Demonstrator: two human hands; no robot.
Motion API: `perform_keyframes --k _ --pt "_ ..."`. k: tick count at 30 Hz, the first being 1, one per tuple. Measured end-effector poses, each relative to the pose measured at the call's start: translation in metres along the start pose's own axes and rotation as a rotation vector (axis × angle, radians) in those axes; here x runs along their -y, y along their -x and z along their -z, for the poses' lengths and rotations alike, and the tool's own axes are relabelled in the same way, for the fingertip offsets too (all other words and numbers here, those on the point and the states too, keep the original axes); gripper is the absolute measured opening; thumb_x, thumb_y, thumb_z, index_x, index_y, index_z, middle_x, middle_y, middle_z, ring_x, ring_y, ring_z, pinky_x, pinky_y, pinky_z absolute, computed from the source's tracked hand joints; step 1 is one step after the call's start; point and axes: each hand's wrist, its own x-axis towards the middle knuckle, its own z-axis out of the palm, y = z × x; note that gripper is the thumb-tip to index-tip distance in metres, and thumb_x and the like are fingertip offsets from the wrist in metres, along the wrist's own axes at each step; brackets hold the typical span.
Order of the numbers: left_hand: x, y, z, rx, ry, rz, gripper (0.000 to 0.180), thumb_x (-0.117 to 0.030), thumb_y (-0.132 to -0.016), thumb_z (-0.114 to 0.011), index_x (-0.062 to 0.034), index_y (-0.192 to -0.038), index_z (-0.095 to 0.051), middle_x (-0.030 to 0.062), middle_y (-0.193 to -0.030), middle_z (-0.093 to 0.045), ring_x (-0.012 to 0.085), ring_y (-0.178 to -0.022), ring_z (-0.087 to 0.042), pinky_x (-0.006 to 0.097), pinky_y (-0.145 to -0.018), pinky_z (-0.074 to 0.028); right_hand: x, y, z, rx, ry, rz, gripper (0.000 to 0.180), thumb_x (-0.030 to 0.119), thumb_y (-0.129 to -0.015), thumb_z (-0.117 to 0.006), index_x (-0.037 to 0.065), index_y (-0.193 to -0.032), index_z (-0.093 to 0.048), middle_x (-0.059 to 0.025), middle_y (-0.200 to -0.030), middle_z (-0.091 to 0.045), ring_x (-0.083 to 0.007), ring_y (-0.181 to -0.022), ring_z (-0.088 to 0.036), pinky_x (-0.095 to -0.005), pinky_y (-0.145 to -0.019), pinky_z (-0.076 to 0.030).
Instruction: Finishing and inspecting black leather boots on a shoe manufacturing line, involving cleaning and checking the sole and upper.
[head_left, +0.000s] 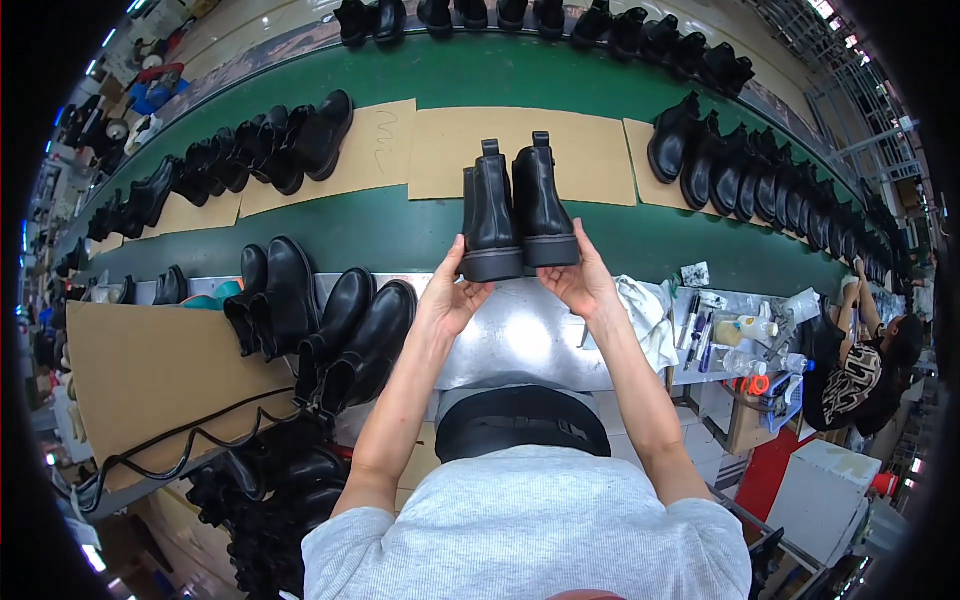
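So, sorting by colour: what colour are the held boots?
Black, with dark grey soles; boots show best in the head view.

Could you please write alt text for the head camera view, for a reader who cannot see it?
Both hands, left hand and right hand, hold a pair of black ankle boots by the soles over a green conveyor belt with cardboard sheets. More black boots stand on the metal workbench at the left.

- Lighting: bright, even, from overhead strip lamps seen at the upper corners.
- Glare: a white sheen on the metal worktop [520,335], just below the held boots [518,212].
- Shadows: soft and short.
- Distortion: the green conveyor belt [400,235] bows; the rim goes black.
- Focus: centre sharp; edges smeared.
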Motion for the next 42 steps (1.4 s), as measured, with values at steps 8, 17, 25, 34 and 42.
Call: perform_keyframes --k 8,17,25,34,42 --pt "0.015 -0.004 0.033 0.084 -0.01 0.022 0.064 -0.042 -0.077 -0.071 -0.0048 -0.12 -0.044 0.0104 -0.102 -0.053 0.0195 -0.094 -0.053 0.034 -0.087 -0.044 -0.014 0.014 0.01 0.122 0.018 0.015 0.041 0.038 -0.09 -0.054 0.007 -0.116 -0.053 -0.0056 -0.109 -0.061 -0.0169 -0.096 -0.058 -0.0337 -0.087 -0.045" --pt "0.035 -0.03 0.098 0.071 -0.486 0.34 0.084 -0.045 -0.077 -0.066 -0.0052 -0.14 -0.027 0.017 -0.125 -0.049 0.0237 -0.107 -0.054 0.035 -0.089 -0.042 -0.05 0.006 0.064 -0.028 1.039 0.035 0.075 0.051 -0.091 -0.047 -0.008 -0.136 -0.033 -0.0176 -0.133 -0.047 -0.0266 -0.124 -0.044 -0.0352 -0.104 -0.03" --pt "0.019 -0.07 0.05 -0.303 -1.666 -0.129 0.101 -0.049 -0.065 -0.075 -0.0058 -0.14 -0.023 0.0348 -0.132 -0.035 0.0425 -0.108 -0.053 0.044 -0.094 -0.042 -0.051 -0.066 0.012 -0.261 1.845 0.129 0.103 0.054 -0.066 -0.072 -0.016 -0.129 -0.03 -0.0346 -0.121 -0.047 -0.0482 -0.113 -0.047 -0.045 -0.097 -0.04" --pt "-0.001 -0.075 0.094 -0.08 -0.842 -0.184 0.077 -0.033 -0.066 -0.082 0.0009 -0.124 -0.045 0.014 -0.1 -0.061 0.016 -0.084 -0.061 0.027 -0.071 -0.05 -0.016 -0.066 0.044 -0.004 1.032 0.092 0.043 0.023 -0.071 -0.076 -0.005 -0.099 -0.06 -0.0112 -0.081 -0.066 -0.0202 -0.07 -0.065 -0.031 -0.066 -0.052" --pt "0.003 0.003 0.031 0.613 0.105 0.001 0.045 -0.033 -0.095 -0.044 0.0007 -0.124 -0.047 0.0154 -0.107 -0.059 0.024 -0.093 -0.062 0.034 -0.076 -0.054 -0.013 0.007 -0.019 0.304 0.191 0.15 0.043 0.021 -0.089 -0.058 -0.002 -0.123 -0.047 -0.0171 -0.106 -0.06 -0.0229 -0.088 -0.063 -0.0286 -0.07 -0.054"
